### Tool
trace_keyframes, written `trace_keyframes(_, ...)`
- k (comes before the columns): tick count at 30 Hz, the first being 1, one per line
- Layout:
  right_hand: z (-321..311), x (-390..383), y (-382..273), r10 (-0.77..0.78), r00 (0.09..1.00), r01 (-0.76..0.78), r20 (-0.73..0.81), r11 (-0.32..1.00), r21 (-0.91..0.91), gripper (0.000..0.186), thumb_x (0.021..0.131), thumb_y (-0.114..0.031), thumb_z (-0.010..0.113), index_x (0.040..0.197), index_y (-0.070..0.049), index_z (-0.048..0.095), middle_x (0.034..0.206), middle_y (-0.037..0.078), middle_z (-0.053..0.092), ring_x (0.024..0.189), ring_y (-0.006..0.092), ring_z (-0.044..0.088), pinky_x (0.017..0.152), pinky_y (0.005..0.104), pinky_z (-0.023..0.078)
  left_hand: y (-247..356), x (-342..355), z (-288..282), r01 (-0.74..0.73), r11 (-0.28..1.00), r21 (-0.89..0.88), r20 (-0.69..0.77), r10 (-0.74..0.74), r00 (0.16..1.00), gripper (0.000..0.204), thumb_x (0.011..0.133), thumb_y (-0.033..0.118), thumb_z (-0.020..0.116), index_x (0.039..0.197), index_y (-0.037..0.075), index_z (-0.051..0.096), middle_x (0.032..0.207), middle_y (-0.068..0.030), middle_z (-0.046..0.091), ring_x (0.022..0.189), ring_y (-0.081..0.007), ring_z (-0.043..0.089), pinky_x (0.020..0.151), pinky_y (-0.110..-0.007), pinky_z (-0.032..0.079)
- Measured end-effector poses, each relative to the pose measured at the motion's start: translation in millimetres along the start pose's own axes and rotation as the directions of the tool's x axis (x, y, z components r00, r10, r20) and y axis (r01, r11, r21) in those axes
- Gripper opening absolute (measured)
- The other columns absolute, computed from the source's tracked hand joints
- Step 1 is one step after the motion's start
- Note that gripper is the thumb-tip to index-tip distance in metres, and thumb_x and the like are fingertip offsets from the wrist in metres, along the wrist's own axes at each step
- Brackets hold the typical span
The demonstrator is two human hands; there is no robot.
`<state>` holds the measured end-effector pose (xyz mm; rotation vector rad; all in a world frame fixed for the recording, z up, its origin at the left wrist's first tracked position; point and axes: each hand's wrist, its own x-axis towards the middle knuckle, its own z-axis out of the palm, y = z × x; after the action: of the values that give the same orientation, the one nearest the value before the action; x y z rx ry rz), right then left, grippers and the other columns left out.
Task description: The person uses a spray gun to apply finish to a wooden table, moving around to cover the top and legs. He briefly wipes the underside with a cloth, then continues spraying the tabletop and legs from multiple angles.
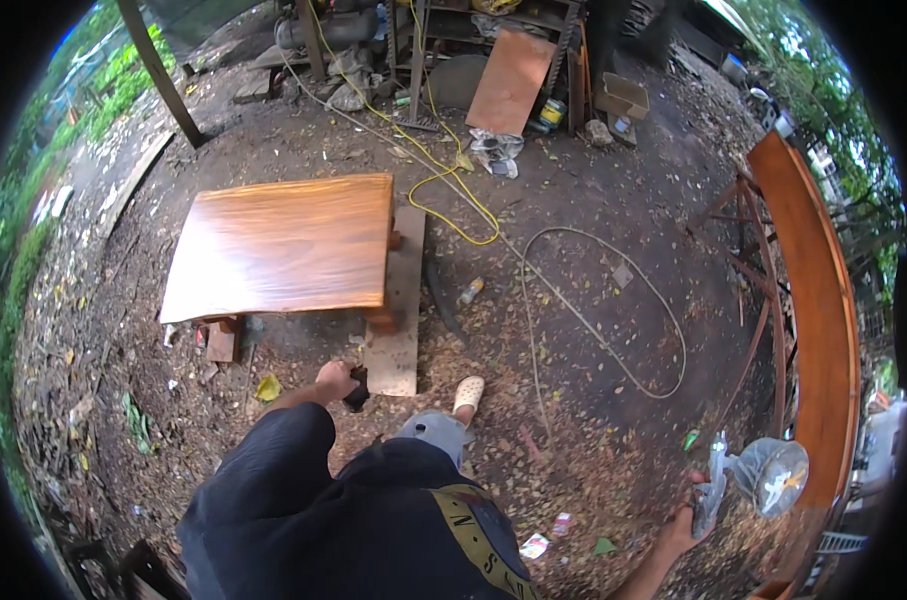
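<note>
At the lower right, my right hand is closed around the handle of a grey spray gun with a clear, cloudy cup. My left hand is lowered near the end of a flat board on the ground, its fingers curled against a small dark thing whose kind I cannot make out. Ahead of it stands a low table with a glossy brown wooden top, bright glare on its left part. Both hands are apart from this tabletop.
A long varnished plank rests on a rusty metal stand at the right. A pale hose and a yellow cord lie across the leaf-strewn ground. A flat board lies beside the table. Shelves and a leaning brown panel stand behind.
</note>
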<state>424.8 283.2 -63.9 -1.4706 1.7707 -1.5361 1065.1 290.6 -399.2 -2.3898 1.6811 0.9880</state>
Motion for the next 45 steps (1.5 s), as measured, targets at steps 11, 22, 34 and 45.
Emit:
trace_keyframes(11, 58, 216, 85, 0.070, 0.997, -0.068, -0.039, 0.995, 0.071, 0.041, 0.073, -0.001, 0.048, 0.110, 0.006, 0.062, 0.105, 0.011, 0.067, 0.054, 0.0059, 0.046, 0.046, 0.0200, 0.038, 210, 160, -96, -0.054, 0.996, -0.068, -0.161, 0.043, 0.986, 0.052, 0.079, 0.035, 0.077, 0.122, 0.006, 0.067, 0.118, -0.0211, 0.065, 0.114, -0.0383, 0.062, 0.100, -0.043, 0.049)
trace_keyframes(22, 203, 438, 183, 0.103, 0.986, -0.126, 0.127, 0.974, 0.188, 0.040, 0.074, -0.001, 0.048, 0.108, 0.005, 0.067, 0.077, 0.002, 0.059, 0.051, 0.0049, 0.046, 0.046, 0.0193, 0.038, 328, 325, -173, -0.001, 0.943, -0.331, -0.466, -0.163, 0.870, 0.039, 0.075, 0.027, 0.081, 0.107, 0.007, 0.070, 0.104, -0.0198, 0.068, 0.103, -0.0394, 0.064, 0.090, -0.046, 0.051)
trace_keyframes(34, 387, 716, 249, -0.080, 0.891, -0.055, 0.447, 0.958, 0.282, 0.044, 0.075, 0.000, 0.048, 0.115, 0.009, 0.061, 0.095, 0.012, 0.070, 0.049, 0.0045, 0.048, 0.045, 0.0206, 0.042, 439, 469, -283, 0.127, 0.788, -0.603, -0.481, -0.486, 0.730, 0.044, 0.075, 0.025, 0.080, 0.115, 0.009, 0.071, 0.104, -0.0185, 0.073, 0.100, -0.0326, 0.071, 0.088, -0.040, 0.054)
trace_keyframes(45, 625, 895, 223, 0.013, 0.917, -0.184, 0.399, 0.901, 0.393, 0.049, 0.072, 0.003, 0.047, 0.119, 0.007, 0.062, 0.098, 0.012, 0.071, 0.050, 0.0054, 0.048, 0.044, 0.0214, 0.043, 481, 740, -463, -0.001, 0.747, -0.665, -0.519, -0.461, 0.720, 0.042, 0.076, 0.026, 0.079, 0.113, 0.008, 0.072, 0.100, -0.0166, 0.074, 0.095, -0.0312, 0.072, 0.084, -0.039, 0.055)
